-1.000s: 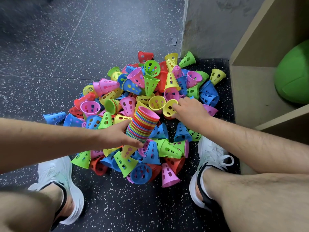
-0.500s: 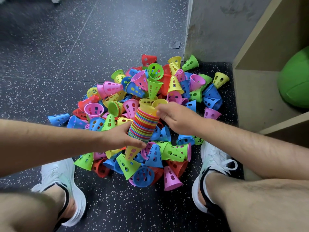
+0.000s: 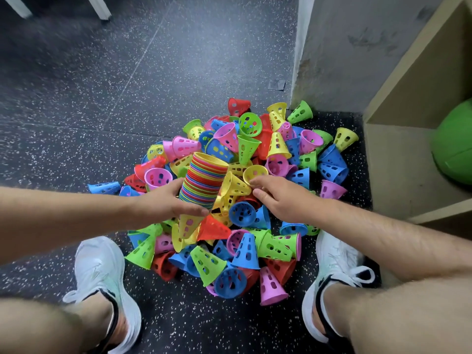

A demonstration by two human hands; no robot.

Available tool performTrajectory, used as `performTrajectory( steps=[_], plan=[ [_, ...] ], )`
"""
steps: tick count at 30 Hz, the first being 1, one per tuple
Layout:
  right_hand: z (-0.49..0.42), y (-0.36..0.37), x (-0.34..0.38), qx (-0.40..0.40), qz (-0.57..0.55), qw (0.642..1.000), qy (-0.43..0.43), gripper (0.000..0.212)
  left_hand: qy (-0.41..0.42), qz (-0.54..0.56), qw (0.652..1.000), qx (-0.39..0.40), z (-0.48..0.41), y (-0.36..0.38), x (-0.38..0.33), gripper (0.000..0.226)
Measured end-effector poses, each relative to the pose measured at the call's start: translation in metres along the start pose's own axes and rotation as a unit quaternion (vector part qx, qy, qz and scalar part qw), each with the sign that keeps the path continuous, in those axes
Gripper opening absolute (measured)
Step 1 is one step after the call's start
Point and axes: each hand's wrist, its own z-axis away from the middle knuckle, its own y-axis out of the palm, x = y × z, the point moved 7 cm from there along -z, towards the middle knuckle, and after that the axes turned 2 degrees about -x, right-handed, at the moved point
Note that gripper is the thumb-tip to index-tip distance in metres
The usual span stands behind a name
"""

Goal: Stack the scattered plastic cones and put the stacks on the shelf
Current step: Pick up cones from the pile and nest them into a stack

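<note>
Left hand [image 3: 163, 205] comes in from the left edge, forearm about level, fingers and thumb wrapped round the lower end of the multicoloured cone stack [image 3: 204, 180], which tilts up toward frame centre over the pile of loose cones [image 3: 275, 249] on the floor [image 3: 76, 98]. Right hand [image 3: 281, 198] reaches in from the right, palm down, fingers extended and slightly spread, tips at the rim of a yellow cone [image 3: 255, 172], thumb apart below, nothing gripped. Shelf [image 3: 398, 175] sits at the right edge with a green ball [image 3: 454, 144] inside.
</note>
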Motion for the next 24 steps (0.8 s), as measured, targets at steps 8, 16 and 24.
performTrajectory(
  steps=[8, 16, 24],
  plan=[
    [-0.063, 0.04, 0.01, 0.025, 0.297, 0.948, -0.109, 0.049, -0.021, 0.001, 1.0, -0.015, 0.003, -0.036, 0.026, 0.07],
    [-0.083, 0.049, 0.01, -0.014, 0.31, 0.943, -0.121, 0.049, -0.024, 0.009, 1.0, -0.001, -0.007, -0.036, 0.029, 0.055],
    [-0.086, -0.093, 0.064, -0.101, 0.192, 0.973, -0.073, 0.007, 0.011, 0.037, 0.999, -0.035, -0.001, -0.066, 0.015, 0.054]
  ],
)
